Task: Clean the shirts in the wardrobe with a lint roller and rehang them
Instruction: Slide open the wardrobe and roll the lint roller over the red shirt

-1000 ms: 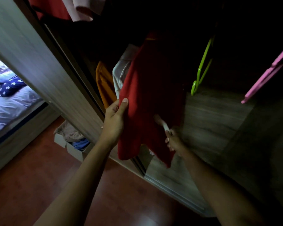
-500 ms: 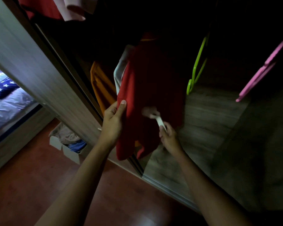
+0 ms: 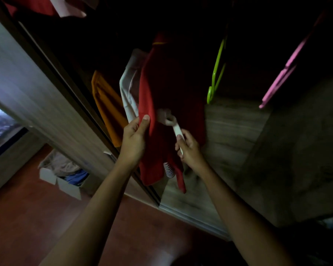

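A red shirt (image 3: 167, 89) hangs in the dark wardrobe, its hem reaching down past the sliding track. My left hand (image 3: 134, 140) pinches the shirt's left edge, thumb on the front of the cloth. My right hand (image 3: 188, 149) grips the white handle of a lint roller (image 3: 168, 120); the roller's head lies against the shirt's front, just right of my left thumb. Behind the red shirt hang a white shirt (image 3: 128, 93) and an orange one (image 3: 106, 104).
An empty green hanger (image 3: 217, 72) and a pink hanger (image 3: 284, 70) hang to the right. The sliding wardrobe door (image 3: 27, 81) stands on the left. A cardboard box of clothes (image 3: 65, 175) sits on the red-brown floor. A bed shows at far left.
My right hand has moved the lint roller up the shirt's front, from near the hem towards my left thumb. My left hand kept its hold on the edge.
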The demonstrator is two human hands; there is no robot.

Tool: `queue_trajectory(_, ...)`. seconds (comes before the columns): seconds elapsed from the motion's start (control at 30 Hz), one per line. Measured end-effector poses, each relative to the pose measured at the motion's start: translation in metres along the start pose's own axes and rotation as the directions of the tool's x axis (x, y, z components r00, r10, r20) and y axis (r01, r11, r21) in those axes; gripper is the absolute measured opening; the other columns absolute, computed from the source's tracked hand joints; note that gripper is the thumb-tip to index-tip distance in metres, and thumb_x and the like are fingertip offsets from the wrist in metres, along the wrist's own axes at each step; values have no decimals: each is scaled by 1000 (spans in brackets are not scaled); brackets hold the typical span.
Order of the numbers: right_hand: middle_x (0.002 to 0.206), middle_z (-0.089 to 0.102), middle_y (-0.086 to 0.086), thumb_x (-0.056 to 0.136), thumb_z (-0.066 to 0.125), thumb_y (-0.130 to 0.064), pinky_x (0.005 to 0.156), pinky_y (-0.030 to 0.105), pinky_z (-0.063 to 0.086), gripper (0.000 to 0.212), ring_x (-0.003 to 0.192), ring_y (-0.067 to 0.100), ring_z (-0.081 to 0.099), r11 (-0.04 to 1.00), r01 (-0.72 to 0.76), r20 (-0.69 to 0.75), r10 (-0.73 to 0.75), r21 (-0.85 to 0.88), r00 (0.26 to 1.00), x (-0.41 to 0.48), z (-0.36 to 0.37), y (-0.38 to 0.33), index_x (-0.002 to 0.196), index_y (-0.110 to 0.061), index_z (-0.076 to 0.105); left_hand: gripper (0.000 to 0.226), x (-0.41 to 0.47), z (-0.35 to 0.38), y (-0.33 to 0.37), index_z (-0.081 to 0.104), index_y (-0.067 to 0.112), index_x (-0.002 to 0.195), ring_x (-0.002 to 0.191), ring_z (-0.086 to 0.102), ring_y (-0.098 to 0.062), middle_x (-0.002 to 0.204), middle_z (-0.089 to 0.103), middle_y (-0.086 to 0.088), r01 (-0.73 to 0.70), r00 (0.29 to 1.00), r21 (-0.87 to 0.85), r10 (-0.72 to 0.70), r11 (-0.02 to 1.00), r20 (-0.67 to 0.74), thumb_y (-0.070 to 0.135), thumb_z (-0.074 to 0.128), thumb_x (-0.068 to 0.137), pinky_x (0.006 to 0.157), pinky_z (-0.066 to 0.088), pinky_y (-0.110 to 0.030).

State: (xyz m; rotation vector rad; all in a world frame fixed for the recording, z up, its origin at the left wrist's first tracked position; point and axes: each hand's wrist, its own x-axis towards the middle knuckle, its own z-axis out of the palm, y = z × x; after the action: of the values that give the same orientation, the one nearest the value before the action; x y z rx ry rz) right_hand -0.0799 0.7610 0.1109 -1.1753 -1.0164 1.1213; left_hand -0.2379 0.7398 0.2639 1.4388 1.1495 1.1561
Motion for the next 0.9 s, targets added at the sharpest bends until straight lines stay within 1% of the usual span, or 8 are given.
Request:
queue_trajectory(0.13, 64, 52, 0, 103, 49, -26, 42, 15, 34, 14, 43, -1, 44, 987, -145, 11, 147, -71, 989, -46, 3, 44, 111, -31, 60, 35, 0, 2, -3, 64, -3, 111, 88, 74, -34, 97, 73, -24, 23, 998, -53, -20, 998, 64, 25, 43, 107, 80, 62, -42)
queue_trajectory(0.27, 68, 56, -5, 102, 51, -25, 42, 15, 35, 14, 44, -3, 46, 964, -237, -77, 229, -118, 970, -93, -4, 51, 110, -28, 62, 31, 2, 6, -13, 68, 4, 104, 84, 73, -18, 89, 75, -4, 32, 988, -64, -22, 997, 150, 25, 45, 107, 77, 59, -27)
queue_trajectory(0.47, 64, 51, 1, 100, 55, -33, 38, 18, 28, 19, 39, 4, 39, 951, -296, -441, 304, 91, 844, -162, -11, 47, 87, -20, 59, 27, -2, 25, -31, 68, 7, 99, 83, 66, -42, 91, 69, -26, -4, 933, -99, 39, 995, 358, 30, 53, 103, 79, 56, -47)
queue_trajectory(0.57, 64, 54, -3, 98, 56, -39, 41, 21, 34, 23, 44, 6, 45, 943, -302, -594, 322, 138, 737, -213, -18, 45, 94, -17, 61, 24, -26, 47, -48, 59, 6, 82, 55, 44, -21, 62, 50, -8, 29, 889, -99, 19, 995, 457, 20, 55, 102, 51, 37, -28)
queue_trajectory(0.63, 67, 53, -2, 99, 56, -36, 43, 23, 35, 18, 48, 8, 46, 932, -291, -684, 358, 218, 636, -254, -23, 45, 99, -19, 62, 21, -53, 71, -61, 62, 18, 82, 49, 39, -6, 55, 49, 10, 49, 834, -76, 1, 996, 552, 17, 55, 101, 48, 32, -23)
queue_trajectory(0.7, 68, 52, -2, 101, 54, -34, 46, 25, 36, 13, 51, 10, 46, 921, -257, -761, 386, 292, 521, -300, -27, 40, 100, -23, 61, 22, -90, 98, -72, 62, 20, 85, 43, 39, -2, 53, 49, 11, 56, 749, -19, -29, 998, 662, 16, 52, 103, 44, 31, -21)
queue_trajectory(0.8, 71, 54, 0, 101, 52, -36, 44, 23, 37, 17, 49, 10, 47, 939, -200, -896, 330, 279, 298, -373, -35, 40, 94, -22, 59, 20, -155, 139, -82, 62, 14, 85, 42, 41, 2, 56, 48, 6, 32, 574, 40, -51, 999, 817, 13, 52, 103, 43, 33, -17)
queue_trajectory(0.9, 81, 67, 3, 98, 56, -38, 49, 26, 47, 22, 63, 14, 62, 950, -144, -957, 286, 278, 38, -447, -43, 42, 105, -18, 62, 20, -226, 180, -88, 65, 17, 84, 56, 54, 7, 66, 58, 10, -97, 399, 17, 23, 995, 917, 9, 57, 99, 59, 43, -15)
